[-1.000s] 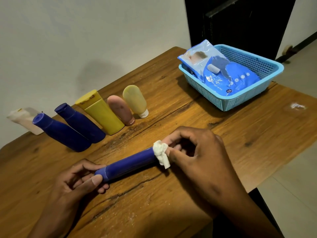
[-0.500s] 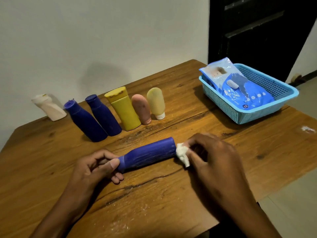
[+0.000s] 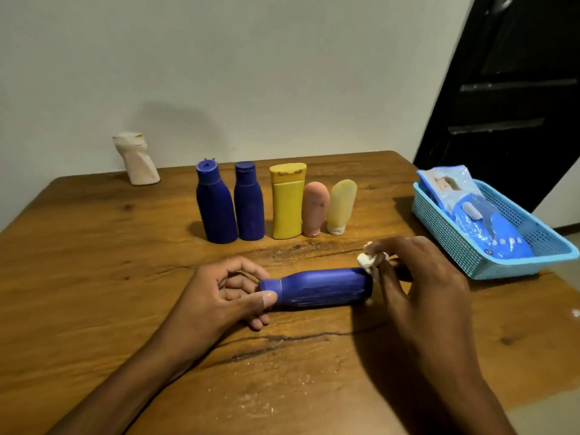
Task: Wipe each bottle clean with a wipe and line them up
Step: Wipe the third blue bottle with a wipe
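Observation:
A dark blue bottle (image 3: 320,287) lies sideways just above the wooden table (image 3: 94,277). My left hand (image 3: 219,293) grips its cap end. My right hand (image 3: 420,287) pinches a bunched white wipe (image 3: 367,260) against the bottle's base. Behind them several bottles stand upright in a row: two blue bottles (image 3: 216,205) (image 3: 249,202), a yellow bottle (image 3: 287,202), a pink tube (image 3: 315,210) and a pale yellow tube (image 3: 340,207). A white bottle (image 3: 138,160) stands apart at the back left near the wall.
A light blue mesh basket (image 3: 452,246) sits at the table's right edge with a blue pack of wipes (image 3: 489,233) in it. A dark door (image 3: 518,89) stands behind the basket. The table's right edge drops to a tiled floor.
My head has lifted, so the bottle row now appears upright and farther back. The wipe has shifted up along the bottle's base. Both hands still hold the blue bottle.

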